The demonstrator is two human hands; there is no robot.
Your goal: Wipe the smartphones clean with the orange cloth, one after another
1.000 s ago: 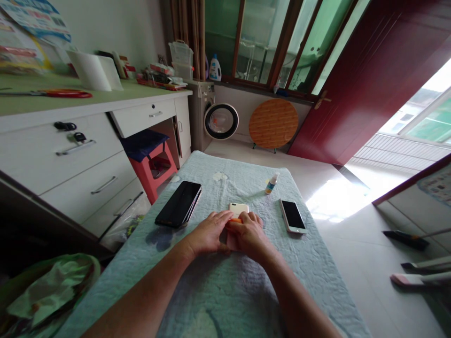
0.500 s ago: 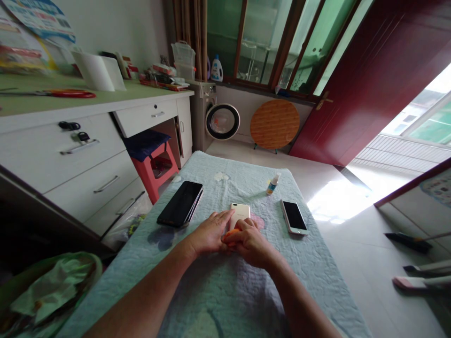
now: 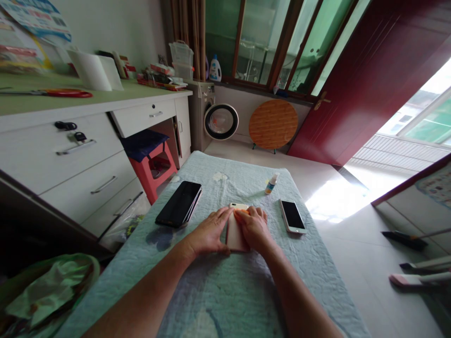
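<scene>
While the quilted cover point(image 3: 243, 291) spreads beneath everything, the left hand point(image 3: 210, 231) lies splayed along the left edge of the phone point(image 3: 236, 237), bracing it, and the right hand point(image 3: 255, 227) grasps an orange cloth point(image 3: 241, 215) against its upper back. The phone rests back up between the hands; it looks stiff, light and slick, its underside probably fragile, so its long edges are the safest hold. The cloth seems soft and nearly weightless, best bunched under the fingertips. Compared with half a second ago, the right hand and cloth sit at the phone's far end instead of its near end.
</scene>
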